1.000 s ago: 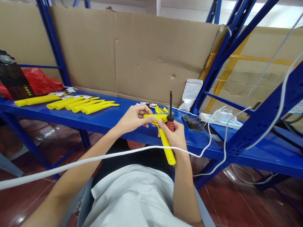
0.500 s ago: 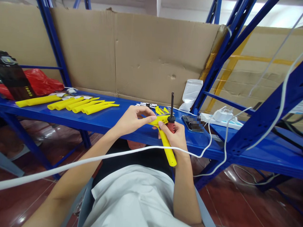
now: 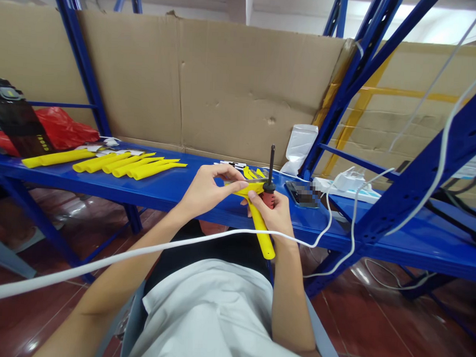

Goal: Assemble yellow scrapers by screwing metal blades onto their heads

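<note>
Over the front edge of the blue bench, both my hands are on one yellow plastic handle (image 3: 263,236), its round grip slanting down toward my lap. With thumb and fingers, my left hand (image 3: 210,190) pinches the wider head end of it. My right hand (image 3: 278,214) is closed around the neck, thumb pressed on the yellow plastic. Also tucked in that hand is a screwdriver (image 3: 268,195) with a red and black grip, its dark shaft pointing straight up. Fingers partly hide the head. Small yellow pieces (image 3: 254,173) lie on the bench just behind.
Several yellow handles (image 3: 156,169) lie in a row on the bench (image 3: 159,193) at left, near a dark bottle (image 3: 21,121) and a red bag (image 3: 68,128). A phone (image 3: 302,194) and a power strip (image 3: 352,190) are at right. A white cable (image 3: 204,237) crosses before my forearms.
The head of the yellow handle has tilted slightly between my fingers, and a greyish strip shows along its top. Both hands keep their hold; the screwdriver stays upright.
</note>
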`<state>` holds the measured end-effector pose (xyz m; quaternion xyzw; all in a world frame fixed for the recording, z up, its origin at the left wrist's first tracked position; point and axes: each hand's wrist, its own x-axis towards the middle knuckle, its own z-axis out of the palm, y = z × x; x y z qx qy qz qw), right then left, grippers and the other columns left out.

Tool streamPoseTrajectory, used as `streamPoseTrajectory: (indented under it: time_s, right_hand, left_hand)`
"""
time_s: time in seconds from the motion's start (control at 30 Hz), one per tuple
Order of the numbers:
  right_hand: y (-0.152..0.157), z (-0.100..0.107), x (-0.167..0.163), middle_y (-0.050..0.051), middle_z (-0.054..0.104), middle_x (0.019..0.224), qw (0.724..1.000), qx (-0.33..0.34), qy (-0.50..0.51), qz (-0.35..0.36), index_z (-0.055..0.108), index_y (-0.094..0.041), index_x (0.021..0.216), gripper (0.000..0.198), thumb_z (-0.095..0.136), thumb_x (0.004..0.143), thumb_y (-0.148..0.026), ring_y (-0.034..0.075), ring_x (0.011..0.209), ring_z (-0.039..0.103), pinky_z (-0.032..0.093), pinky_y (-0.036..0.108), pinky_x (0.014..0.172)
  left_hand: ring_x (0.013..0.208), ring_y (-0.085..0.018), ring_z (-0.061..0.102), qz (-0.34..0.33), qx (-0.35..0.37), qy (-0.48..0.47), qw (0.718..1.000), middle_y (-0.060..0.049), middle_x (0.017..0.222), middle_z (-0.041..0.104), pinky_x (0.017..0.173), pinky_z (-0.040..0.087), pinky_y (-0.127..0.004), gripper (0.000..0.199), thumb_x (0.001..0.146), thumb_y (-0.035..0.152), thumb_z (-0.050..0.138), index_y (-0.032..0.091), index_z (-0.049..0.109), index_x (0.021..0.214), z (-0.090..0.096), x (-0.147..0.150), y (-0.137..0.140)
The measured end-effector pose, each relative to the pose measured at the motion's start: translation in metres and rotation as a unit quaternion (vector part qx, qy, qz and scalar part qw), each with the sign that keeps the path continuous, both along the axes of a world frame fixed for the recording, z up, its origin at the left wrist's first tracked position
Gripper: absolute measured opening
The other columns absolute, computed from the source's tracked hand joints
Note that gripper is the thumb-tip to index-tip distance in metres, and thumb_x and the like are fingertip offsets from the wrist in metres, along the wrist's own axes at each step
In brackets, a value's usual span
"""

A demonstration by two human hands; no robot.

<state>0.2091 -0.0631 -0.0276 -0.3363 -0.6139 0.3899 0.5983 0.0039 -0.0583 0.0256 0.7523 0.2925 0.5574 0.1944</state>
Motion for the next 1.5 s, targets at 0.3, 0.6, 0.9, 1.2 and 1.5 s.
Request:
streamPoseTrajectory:
  time_s: [0.3, 0.6, 0.9, 1.2, 1.5]
  right_hand:
    - [0.000, -0.002, 0.000, 0.008, 0.085, 0.082, 1.000, 0.002, 0.004, -0.002, 0.082, -0.020, 0.089, 0.044, 0.095, 0.084, -0.061, 0.017, 0.055, 0.069, 0.059, 0.030, 0.056]
    - [-0.003, -0.001, 0.000, 0.006, 0.081, 0.075, 1.000, 0.003, 0.007, -0.002, 0.082, -0.021, 0.084, 0.038, 0.094, 0.087, -0.057, 0.016, 0.053, 0.067, 0.058, 0.030, 0.054]
    - [-0.004, -0.002, 0.002, 0.006, 0.079, 0.071, 1.000, 0.006, -0.012, -0.006, 0.079, -0.022, 0.079, 0.040, 0.090, 0.088, -0.060, 0.017, 0.052, 0.064, 0.055, 0.031, 0.053]
    - [-0.005, -0.002, 0.001, 0.005, 0.079, 0.072, 1.000, 0.006, -0.014, -0.002, 0.080, -0.021, 0.083, 0.041, 0.090, 0.089, -0.060, 0.016, 0.051, 0.064, 0.055, 0.031, 0.053]
    - [-0.003, -0.003, 0.001, 0.006, 0.080, 0.077, 1.000, 0.000, 0.000, -0.012, 0.078, -0.022, 0.081, 0.047, 0.091, 0.086, -0.067, 0.018, 0.053, 0.065, 0.057, 0.033, 0.055]
  left_hand:
    - [0.083, -0.021, 0.077, -0.030, -0.023, 0.013, 0.999, -0.008, 0.090, 0.085, 0.083, 0.061, -0.033, 0.031, 0.088, 0.048, 0.093, 0.017, 0.086, 0.090, 0.001, 0.001, 0.002]
    - [0.088, -0.022, 0.078, -0.026, -0.014, 0.011, 0.999, -0.007, 0.093, 0.086, 0.084, 0.060, -0.033, 0.026, 0.091, 0.045, 0.092, 0.019, 0.090, 0.091, 0.001, -0.002, 0.003]
    - [0.093, -0.024, 0.081, -0.048, -0.037, 0.041, 0.997, -0.009, 0.100, 0.088, 0.082, 0.061, -0.032, 0.034, 0.096, 0.052, 0.086, 0.019, 0.092, 0.100, 0.001, -0.004, 0.003]
    - [0.110, -0.030, 0.084, -0.083, -0.044, 0.094, 0.991, -0.011, 0.119, 0.089, 0.097, 0.066, -0.037, 0.040, 0.100, 0.054, 0.083, 0.021, 0.093, 0.121, 0.001, -0.016, 0.005]
    - [0.093, -0.030, 0.087, -0.141, -0.120, 0.047, 0.982, -0.012, 0.111, 0.090, 0.087, 0.073, -0.040, 0.053, 0.089, 0.052, 0.095, 0.020, 0.089, 0.131, 0.001, -0.019, 0.003]
